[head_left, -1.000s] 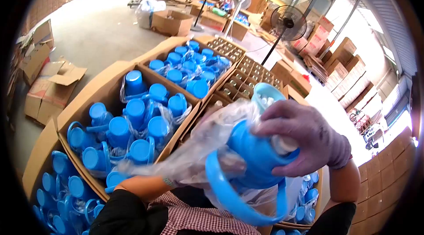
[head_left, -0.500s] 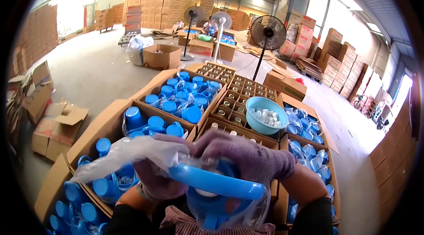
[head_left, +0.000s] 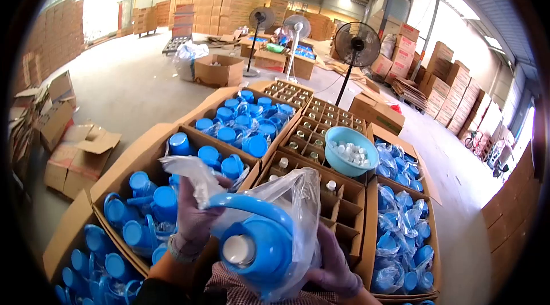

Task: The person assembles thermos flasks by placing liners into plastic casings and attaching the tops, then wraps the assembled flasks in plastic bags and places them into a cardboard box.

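A blue thermos jug with a raised handle and a white stopper is tilted toward me in front of my body. A clear plastic bag wraps its right side and bunches up beyond the handle. My left hand, in a purple-grey glove, grips the bag by the handle's left end; some fingertips are hidden behind the plastic. At the jug's right side, my gloved right hand holds the bag's lower edge between thumb and fingers.
Cartons of blue jugs stand at left, with bagged jugs at right. A divided carton ahead holds white-capped bottles. A light-blue basin of white stoppers rests on the cartons. Beyond are standing fans, stacked boxes and a seated person.
My hands have moved apart, the right one down to the jug's right side. The bag's mouth has spread open, and the jug has turned so its white stopper faces up.
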`<state>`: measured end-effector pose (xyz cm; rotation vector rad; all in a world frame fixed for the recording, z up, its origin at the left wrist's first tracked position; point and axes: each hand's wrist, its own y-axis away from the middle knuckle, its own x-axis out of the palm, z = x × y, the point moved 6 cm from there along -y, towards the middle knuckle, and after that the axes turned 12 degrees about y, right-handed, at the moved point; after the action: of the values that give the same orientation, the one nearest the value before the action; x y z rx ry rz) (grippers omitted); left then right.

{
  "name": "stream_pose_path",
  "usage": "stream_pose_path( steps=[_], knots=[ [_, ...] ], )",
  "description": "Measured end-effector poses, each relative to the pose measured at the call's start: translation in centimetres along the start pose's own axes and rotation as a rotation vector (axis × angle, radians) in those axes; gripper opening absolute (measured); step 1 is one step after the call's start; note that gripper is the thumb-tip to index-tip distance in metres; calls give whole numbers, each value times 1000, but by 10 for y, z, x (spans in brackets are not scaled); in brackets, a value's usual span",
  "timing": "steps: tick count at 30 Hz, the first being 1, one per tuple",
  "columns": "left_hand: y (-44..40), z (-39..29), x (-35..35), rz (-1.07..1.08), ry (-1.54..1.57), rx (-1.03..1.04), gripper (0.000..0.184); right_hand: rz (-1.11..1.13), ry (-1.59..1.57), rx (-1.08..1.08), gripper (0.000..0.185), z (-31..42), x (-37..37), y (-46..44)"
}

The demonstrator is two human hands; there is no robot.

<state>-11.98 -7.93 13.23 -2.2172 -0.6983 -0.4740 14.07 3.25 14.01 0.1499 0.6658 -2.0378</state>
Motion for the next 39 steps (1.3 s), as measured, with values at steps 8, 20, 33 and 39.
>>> stream_pose_path(
  steps=[8,20,33,39],
  knots=[
    [44,-5,12,671,-501,-78,72,90,523,-282,47,31,56,-61],
    [29,-55,-124,-152,-529,79,34,249,441,-561,55,42,135,-193],
    [0,-340,-277,-588,-1433,422,38,477,295,14,28,-271,265,-378],
    [-82,-326,-274,-328,-2049,420,42,639,654,-251,34,-321,402,-384]
  ],
)
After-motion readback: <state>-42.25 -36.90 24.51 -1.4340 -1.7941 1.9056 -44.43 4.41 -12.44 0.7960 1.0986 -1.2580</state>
